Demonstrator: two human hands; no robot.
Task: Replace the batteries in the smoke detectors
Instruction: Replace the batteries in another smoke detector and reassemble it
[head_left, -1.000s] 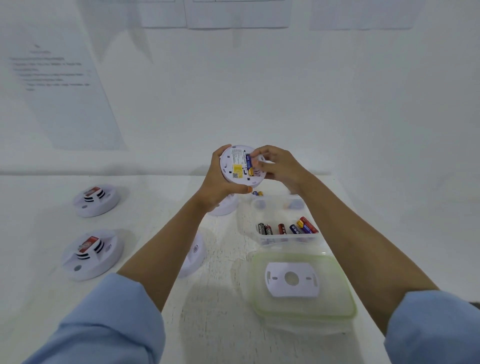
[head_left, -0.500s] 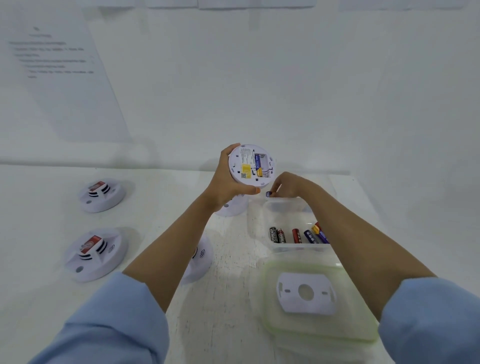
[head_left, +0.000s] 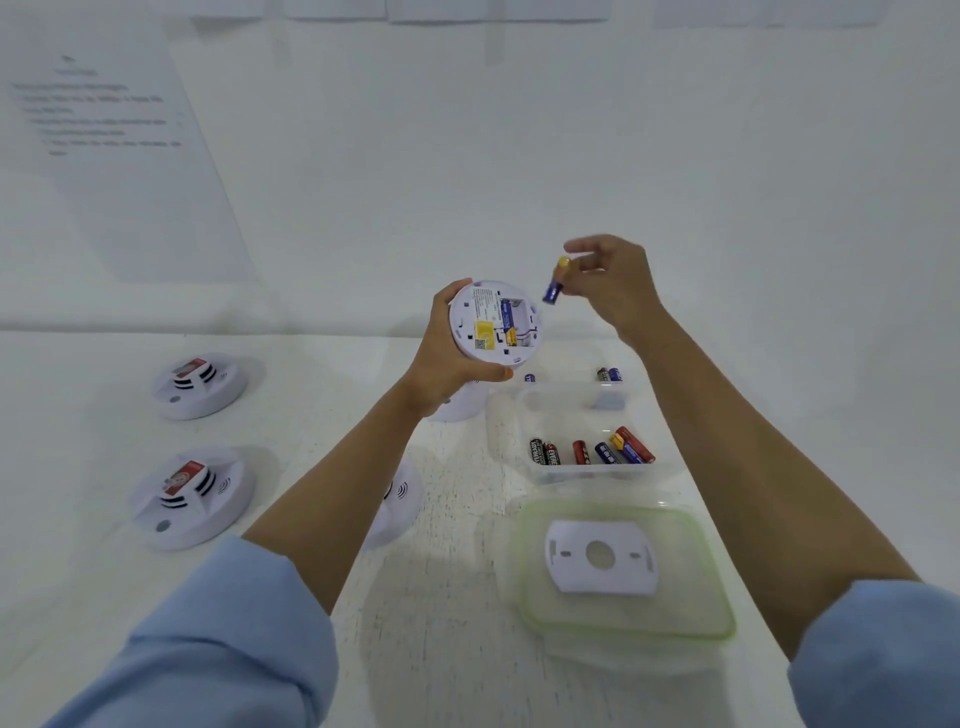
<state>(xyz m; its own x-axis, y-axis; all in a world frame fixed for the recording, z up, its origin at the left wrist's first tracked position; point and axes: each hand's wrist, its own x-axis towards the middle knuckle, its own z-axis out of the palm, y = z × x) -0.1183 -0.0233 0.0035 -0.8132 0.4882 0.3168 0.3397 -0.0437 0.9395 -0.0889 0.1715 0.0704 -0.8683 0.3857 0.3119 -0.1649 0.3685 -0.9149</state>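
Over table (head_left: 441, 649), battery (head_left: 554, 285) just clear of detector (head_left: 480, 318)

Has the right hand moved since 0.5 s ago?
Yes: the right hand rose from the battery container to beside the held smoke detector, pinching a battery.

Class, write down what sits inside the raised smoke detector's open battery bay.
Inside the smoke detector: one blue-and-gold battery; the slot beside it is empty. The left hand hides its left edge.
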